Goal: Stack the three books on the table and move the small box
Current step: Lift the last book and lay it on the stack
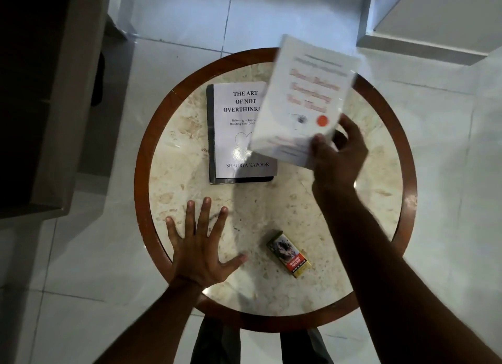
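A white book with orange lettering [304, 97] hangs blurred above the round table, held at its lower right corner by my right hand [338, 151]. It overlaps the right side of a white book titled "The Art of Not Overthinking" [236, 135], which lies flat on a dark book [210, 135] whose edge shows at the left and bottom. My left hand [198, 247] rests flat on the tabletop with fingers spread, holding nothing. A small yellow and red box [289, 255] lies near the front of the table, between my two forearms.
The round marble table has a brown wooden rim [141, 173]. It stands on a white tiled floor [448, 146]. A dark wooden cabinet [51, 105] stands at the left, and a white ledge [423, 37] at the top right.
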A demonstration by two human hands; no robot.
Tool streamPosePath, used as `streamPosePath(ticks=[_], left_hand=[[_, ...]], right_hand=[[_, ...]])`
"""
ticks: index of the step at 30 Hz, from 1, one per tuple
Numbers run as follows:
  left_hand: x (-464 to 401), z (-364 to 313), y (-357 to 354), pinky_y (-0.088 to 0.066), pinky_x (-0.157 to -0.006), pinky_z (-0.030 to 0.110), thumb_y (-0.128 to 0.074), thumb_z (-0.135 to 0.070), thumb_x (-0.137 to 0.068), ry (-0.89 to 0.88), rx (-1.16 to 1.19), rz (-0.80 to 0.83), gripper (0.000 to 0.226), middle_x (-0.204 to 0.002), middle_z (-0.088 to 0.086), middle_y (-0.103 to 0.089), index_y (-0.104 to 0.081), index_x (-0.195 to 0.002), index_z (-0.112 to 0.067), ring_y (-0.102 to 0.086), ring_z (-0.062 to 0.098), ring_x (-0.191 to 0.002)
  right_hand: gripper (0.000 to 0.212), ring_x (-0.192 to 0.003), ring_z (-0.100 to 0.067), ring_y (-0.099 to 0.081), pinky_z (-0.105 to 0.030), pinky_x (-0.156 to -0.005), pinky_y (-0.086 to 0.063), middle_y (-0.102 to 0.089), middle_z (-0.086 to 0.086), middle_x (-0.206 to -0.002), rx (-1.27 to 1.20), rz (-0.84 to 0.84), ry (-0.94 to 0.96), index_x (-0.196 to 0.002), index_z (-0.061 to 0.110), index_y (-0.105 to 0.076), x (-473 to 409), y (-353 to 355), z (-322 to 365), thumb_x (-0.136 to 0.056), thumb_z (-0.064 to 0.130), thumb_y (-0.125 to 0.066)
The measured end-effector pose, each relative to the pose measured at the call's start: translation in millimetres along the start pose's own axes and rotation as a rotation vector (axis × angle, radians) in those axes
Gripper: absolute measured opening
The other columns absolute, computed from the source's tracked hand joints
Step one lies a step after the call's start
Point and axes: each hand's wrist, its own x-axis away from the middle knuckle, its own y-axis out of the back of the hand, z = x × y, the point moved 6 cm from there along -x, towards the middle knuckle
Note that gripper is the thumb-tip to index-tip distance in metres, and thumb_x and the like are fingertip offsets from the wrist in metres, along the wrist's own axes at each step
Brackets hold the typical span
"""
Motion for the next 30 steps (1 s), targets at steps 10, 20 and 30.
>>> streamPosePath(ticks=[10, 20, 30], left_hand=[[1, 1, -4, 0.001, -0.121, 0.074, -0.036, -0.097, -0.073, -0.018, 0.011, -0.026, 0.115, -0.176, 0.008, -0.007, -0.010, -0.165, -0.033, -0.004, 0.038, -0.162], [-124, 14, 96, -0.055, -0.094, 0.034, -0.061, -0.046, -0.098, 0.542, 1.022, -0.262, 0.046, -0.134, 0.002, -0.068, -0.061, -0.133, -0.015, -0.063, 0.007, -0.114], [-190, 28, 113, -0.058, -0.081, 0.027, -0.066, -0.012, -0.099, 0.640, 1.193, 0.119, 0.008, -0.115, 0.009, -0.075, -0.070, -0.093, -0.014, -0.070, 0.019, -0.093]], right_hand=[[0.047, -0.109, -0.023, -0.066, -0.033, -0.085, -0.060, -0.064, -0.009, -0.125, 0.450, 0.258, 0.088, -0.127, 0.014, -0.062, 20, -60, -19, -0.083, 0.004, -0.074], [0.026, -0.106, -0.038, -0.070, -0.053, -0.090, -0.056, -0.075, -0.017, -0.112, 0.399, 0.316, -0.119, -0.110, 0.005, -0.070, -6, -62, -20, -0.091, 0.021, -0.063], [0.031, -0.102, -0.031, -0.072, -0.048, -0.083, -0.063, -0.072, -0.013, -0.115, 0.447, 0.357, -0.197, -0.116, 0.009, -0.064, -22, -69, -29, -0.087, 0.001, -0.065]])
